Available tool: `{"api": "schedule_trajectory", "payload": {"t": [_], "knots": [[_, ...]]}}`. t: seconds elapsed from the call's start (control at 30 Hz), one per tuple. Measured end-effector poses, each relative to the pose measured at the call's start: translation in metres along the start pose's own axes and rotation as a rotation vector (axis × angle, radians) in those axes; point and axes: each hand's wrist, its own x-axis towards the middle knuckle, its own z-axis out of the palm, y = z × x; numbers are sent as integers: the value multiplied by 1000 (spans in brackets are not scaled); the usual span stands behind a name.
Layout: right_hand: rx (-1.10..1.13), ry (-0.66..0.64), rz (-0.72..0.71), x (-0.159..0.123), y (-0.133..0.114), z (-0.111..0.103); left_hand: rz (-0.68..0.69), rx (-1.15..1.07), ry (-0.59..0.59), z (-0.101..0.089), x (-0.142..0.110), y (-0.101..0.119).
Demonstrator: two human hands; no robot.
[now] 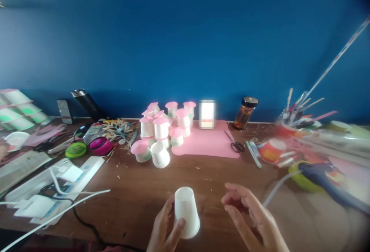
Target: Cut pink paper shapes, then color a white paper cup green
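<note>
My left hand (pixel 164 229) grips a plain white paper cup (pixel 186 211), held upside down with its base toward the wall, low over the wooden table (pixel 208 175). My right hand (pixel 251 215) hovers just right of the cup with its fingers loosely curled and apart, holding nothing. Farther back stands a cluster of white cups with pink tops (pixel 164 126), and one plain cup (pixel 160 155) lies tipped in front of it. A pink paper sheet (pixel 206 142) lies beside the cluster.
Scissors (pixel 235 144) and a brown jar (pixel 245 112) sit by the pink sheet. A blue glue gun (pixel 326 178) with cable, an orange cup (pixel 270 151) and a pot of sticks (pixel 291 123) are at right. Power strip (pixel 58 178), cables, green and pink tape rolls (pixel 88 148) at left.
</note>
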Motion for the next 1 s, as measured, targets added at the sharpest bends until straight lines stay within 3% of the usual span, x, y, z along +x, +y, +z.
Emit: {"api": "schedule_trajectory", "payload": {"t": [0.4,1.0], "knots": [[-19,-64,-58,-4,4,7,3,-12,-5,0,-1,-5],[51,20,-31,-7,3,10,-31,7,35,-1,-2,-5]]}}
